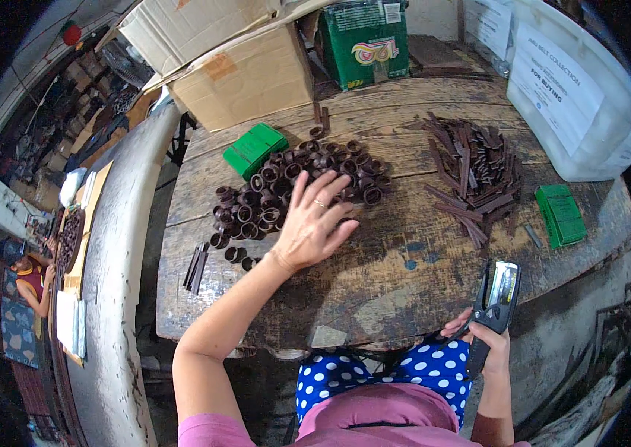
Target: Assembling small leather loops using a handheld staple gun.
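My left hand (317, 220) lies over the near side of a heap of dark brown strap loops (267, 179), its fingers stretched out and a ring on one of them. Whether its fingertips touch the loops is hard to tell. At the table's front edge, my right hand (488, 339) is wrapped round the handle of a black and silver plier stapler (500, 294), which points away from me. Flat dark brown strips (472, 171) lie in a loose pile on the right side of the table. Several black strips (195, 268) rest at the left edge.
Small green boxes stand on the worn wooden table (375, 298): one box (254, 150) behind the loops, another box (561, 216) at the right. Large cardboard boxes (248, 74), a green carton (366, 45) and a translucent plastic bin (572, 89) line the back. Another person (31, 283) sits far left.
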Demonstrator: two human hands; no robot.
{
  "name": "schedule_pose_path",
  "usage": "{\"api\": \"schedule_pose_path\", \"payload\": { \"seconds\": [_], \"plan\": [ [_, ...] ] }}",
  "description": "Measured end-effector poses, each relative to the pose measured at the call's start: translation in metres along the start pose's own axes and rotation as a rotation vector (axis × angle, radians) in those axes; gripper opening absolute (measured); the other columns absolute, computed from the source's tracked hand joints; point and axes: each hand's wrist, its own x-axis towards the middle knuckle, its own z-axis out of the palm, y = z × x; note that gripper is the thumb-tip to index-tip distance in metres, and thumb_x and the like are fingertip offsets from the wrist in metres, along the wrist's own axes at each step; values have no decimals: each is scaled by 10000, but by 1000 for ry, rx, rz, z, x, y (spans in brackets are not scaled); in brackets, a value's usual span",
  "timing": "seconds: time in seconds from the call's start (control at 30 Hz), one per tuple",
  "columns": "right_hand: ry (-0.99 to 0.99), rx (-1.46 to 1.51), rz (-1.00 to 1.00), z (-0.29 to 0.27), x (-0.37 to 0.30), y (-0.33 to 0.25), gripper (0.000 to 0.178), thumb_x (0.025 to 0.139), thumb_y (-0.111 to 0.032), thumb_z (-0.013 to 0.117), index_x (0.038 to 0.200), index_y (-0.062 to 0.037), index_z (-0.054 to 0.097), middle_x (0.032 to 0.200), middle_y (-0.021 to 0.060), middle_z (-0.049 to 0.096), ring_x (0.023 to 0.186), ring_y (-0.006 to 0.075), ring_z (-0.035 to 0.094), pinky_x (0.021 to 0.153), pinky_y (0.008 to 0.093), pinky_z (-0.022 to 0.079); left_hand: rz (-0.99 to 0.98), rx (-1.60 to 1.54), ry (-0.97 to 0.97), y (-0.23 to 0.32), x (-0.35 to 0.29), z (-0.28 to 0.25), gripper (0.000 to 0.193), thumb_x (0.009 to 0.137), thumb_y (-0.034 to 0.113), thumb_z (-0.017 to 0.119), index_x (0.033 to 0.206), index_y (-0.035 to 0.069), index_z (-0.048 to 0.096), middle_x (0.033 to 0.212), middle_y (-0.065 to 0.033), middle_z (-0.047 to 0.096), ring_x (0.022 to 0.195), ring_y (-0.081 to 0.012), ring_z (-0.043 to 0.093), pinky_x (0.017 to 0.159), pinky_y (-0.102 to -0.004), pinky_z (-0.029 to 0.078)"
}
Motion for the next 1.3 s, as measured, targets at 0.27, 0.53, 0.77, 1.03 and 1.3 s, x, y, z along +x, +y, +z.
{"api": "schedule_pose_path", "payload": {
  "seconds": [0.27, 0.53, 0.77, 1.03, 1.3],
  "plan": [
    [-20, 57, -29, -1, 1, 4, 260, 753, -54, 605, 978, 72, 576, 859, 244, 652, 785, 361, 665, 750, 447, 527, 192, 58, -137, 33, 49, 55, 430, 886, 347, 565, 1302, 251, 517, 1473, -43, 317, 1393, -290, 205, 1082, -627, 129],
    [-14, 66, -18, -1, -2, 3, 264, 766, -54, 602, 996, 70, 570, 869, 243, 651, 799, 358, 665, 762, 449, 520, 105, 277, -150, -18, 55, 72, 388, 928, 340, 506, 1288, 199, 531, 1370, -52, 446, 1338, -293, 305, 1089, -543, 229],
    [-43, 49, -19, -3, 0, 5, 260, 765, -53, 599, 992, 71, 571, 867, 242, 651, 808, 354, 664, 768, 448, 518, 93, 273, -167, -40, 56, 70, 327, 901, 225, 543, 1217, 141, 561, 1335, -82, 465, 1313, -294, 341, 1061, -506, 304],
    [-25, 1, -57, -5, -4, 5, 267, 758, -115, 614, 963, 54, 591, 884, 220, 665, 813, 326, 672, 728, 374, 511, 143, 238, -70, -47, 63, 71, 362, 886, 274, 567, 1234, 172, 559, 1292, -95, 516, 1270, -305, 395, 1061, -511, 287],
    [-75, -5, -10, -3, 3, 5, 237, 784, -119, 613, 976, 21, 610, 901, 162, 680, 833, 266, 676, 669, 292, 442, -20, 349, -127, -26, 55, 52, 556, 895, 299, 561, 1409, 323, 349, 1486, -84, 271, 1410, -337, 122, 1089, -601, 149]
  ]
}}
